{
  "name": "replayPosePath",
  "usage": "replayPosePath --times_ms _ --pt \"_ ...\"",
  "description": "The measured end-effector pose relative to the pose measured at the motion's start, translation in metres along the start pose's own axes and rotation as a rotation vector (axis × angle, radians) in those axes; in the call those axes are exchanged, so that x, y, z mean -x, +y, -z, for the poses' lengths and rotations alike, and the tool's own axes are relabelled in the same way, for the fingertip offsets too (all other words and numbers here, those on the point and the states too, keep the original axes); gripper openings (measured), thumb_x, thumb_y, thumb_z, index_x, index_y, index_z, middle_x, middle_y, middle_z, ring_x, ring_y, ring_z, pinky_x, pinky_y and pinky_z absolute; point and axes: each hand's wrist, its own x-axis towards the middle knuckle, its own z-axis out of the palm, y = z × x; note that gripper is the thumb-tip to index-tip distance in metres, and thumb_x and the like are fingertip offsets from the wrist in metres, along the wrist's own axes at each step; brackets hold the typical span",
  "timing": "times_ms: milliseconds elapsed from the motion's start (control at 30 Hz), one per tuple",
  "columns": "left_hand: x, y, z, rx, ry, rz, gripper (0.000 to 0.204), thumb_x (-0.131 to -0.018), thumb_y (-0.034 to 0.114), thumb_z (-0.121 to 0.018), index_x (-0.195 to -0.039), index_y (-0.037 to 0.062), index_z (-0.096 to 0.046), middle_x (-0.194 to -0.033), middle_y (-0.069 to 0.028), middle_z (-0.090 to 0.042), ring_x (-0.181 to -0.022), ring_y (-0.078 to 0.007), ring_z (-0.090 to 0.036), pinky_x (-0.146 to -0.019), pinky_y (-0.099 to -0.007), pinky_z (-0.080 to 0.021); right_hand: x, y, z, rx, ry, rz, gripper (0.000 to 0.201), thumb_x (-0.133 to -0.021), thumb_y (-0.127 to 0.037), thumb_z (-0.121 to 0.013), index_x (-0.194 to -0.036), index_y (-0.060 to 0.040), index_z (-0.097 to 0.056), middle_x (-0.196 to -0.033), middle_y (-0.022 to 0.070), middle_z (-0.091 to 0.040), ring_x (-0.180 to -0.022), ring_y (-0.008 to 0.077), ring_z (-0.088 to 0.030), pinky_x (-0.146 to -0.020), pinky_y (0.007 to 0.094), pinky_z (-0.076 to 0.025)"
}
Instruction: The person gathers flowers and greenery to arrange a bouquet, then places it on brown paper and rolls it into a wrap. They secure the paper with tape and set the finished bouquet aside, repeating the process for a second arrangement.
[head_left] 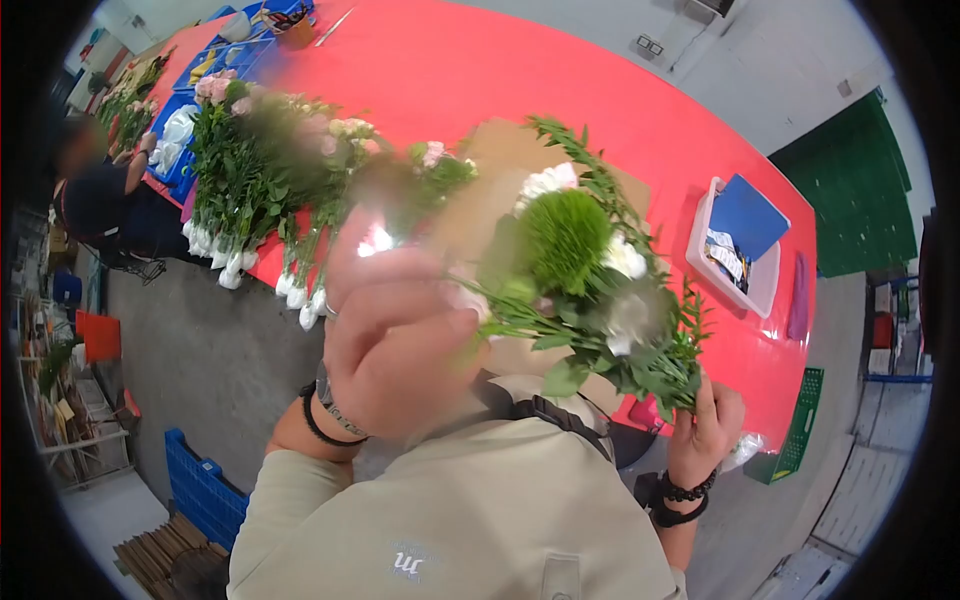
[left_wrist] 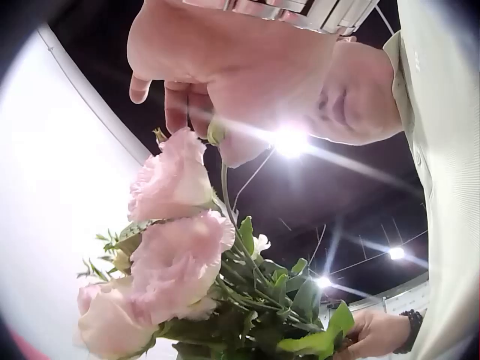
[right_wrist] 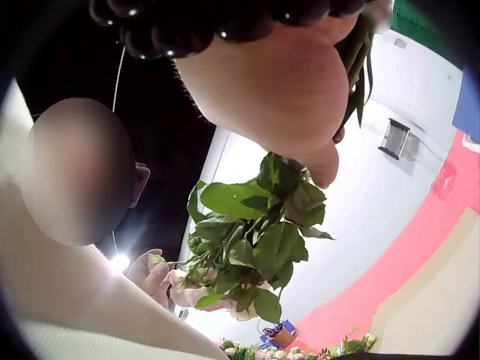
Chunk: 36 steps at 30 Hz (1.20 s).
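My right hand grips a mixed bouquet by its gathered stems. In it are a round, fuzzy green bloom, a white ruffled flower, leafy fern-like sprigs and, in the left wrist view, pale pink lisianthus blooms. Broad green leaves hang below the right hand in its wrist view. My left hand is at the bouquet's left side, blurred in the head view. Between its thumb and fingers it pinches a small green flower bud on a thin stem, just above a pink bloom.
Brown paper lies on the red table. Flower bunches with white-wrapped stem ends line its left edge. A white bin holding a blue item stands right. Another person works at far left, beside blue trays.
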Motion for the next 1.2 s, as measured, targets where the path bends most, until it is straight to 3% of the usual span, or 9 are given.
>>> replayPosePath --times_ms 33,67,167,267,467,600,1200 --pt "-0.001 0.0 -0.001 0.0 -0.013 0.005 0.046 -0.067 0.001 -0.084 -0.109 0.0141 -0.069 -0.104 -0.0018 -0.067 -0.106 -0.0285 -0.065 -0.118 -0.0619 -0.033 0.0 -0.001 -0.002 -0.004 -0.014 0.0 0.069 -0.063 0.014 -0.07 -0.13 -0.0046 -0.07 -0.097 0.0119 -0.065 -0.089 0.0314 -0.061 -0.081 0.0412 -0.047" --pt "0.001 0.0 -0.002 -0.003 -0.012 0.005 0.044 -0.068 0.001 -0.085 -0.107 0.0139 -0.069 -0.104 -0.0018 -0.067 -0.104 -0.0282 -0.064 -0.117 -0.0613 -0.034 -0.001 0.0 -0.009 0.003 0.042 0.026 0.071 -0.061 0.008 -0.068 -0.128 -0.0132 -0.074 -0.091 0.0071 -0.063 -0.084 0.0294 -0.058 -0.077 0.0406 -0.046" --pt "0.002 0.001 -0.006 -0.041 -0.026 0.026 0.04 -0.066 0.002 -0.085 -0.101 0.0131 -0.069 -0.105 -0.0033 -0.067 -0.101 -0.0284 -0.064 -0.109 -0.0583 -0.041 -0.002 -0.001 -0.01 0.011 0.012 0.033 0.071 -0.061 0.006 -0.07 -0.129 -0.0146 -0.074 -0.091 0.0065 -0.062 -0.083 0.0284 -0.058 -0.075 0.0405 -0.046" --pt "0.004 0.003 -0.004 -0.099 -0.149 0.1 0.037 -0.063 0.003 -0.084 -0.096 0.0122 -0.069 -0.104 -0.0046 -0.068 -0.099 -0.0273 -0.064 -0.101 -0.0517 -0.043 0.001 0.001 -0.012 0.039 0.001 0.033 0.07 -0.062 0.004 -0.071 -0.129 -0.0155 -0.074 -0.091 0.0059 -0.062 -0.081 0.0277 -0.058 -0.073 0.0405 -0.044" --pt "-0.01 0.019 -0.01 -0.338 -0.301 0.094 0.028 -0.067 0.007 -0.08 -0.093 0.0104 -0.071 -0.096 -0.0017 -0.068 -0.092 -0.0234 -0.064 -0.099 -0.0456 -0.041 -0.001 0.003 -0.014 0.049 -0.005 0.047 0.066 -0.064 0.003 -0.07 -0.127 -0.0158 -0.075 -0.09 0.005 -0.062 -0.082 0.0271 -0.058 -0.072 0.0403 -0.043" --pt "0.001 0.021 -0.026 -0.281 -0.355 -0.017 0.026 -0.07 0.008 -0.082 -0.094 0.0108 -0.073 -0.096 -0.0003 -0.067 -0.093 -0.0241 -0.061 -0.097 -0.0458 -0.042 -0.001 0.005 -0.016 0.04 -0.03 0.061 0.06 -0.067 0.0 -0.07 -0.125 -0.0157 -0.076 -0.091 0.0042 -0.061 -0.083 0.0263 -0.059 -0.072 0.0399 -0.042" --pt "0.026 0.024 -0.072 -0.315 -0.472 0.074 0.013 -0.076 0.013 -0.078 -0.084 0.0123 -0.068 -0.089 -0.0011 -0.063 -0.092 -0.0262 -0.059 -0.102 -0.0497 -0.037 0.007 0.02 -0.028 0.051 -0.05 0.055 0.053 -0.073 -0.006 -0.076 -0.124 -0.0203 -0.077 -0.09 0.0028 -0.061 -0.082 0.0247 -0.058 -0.071 0.0399 -0.041"
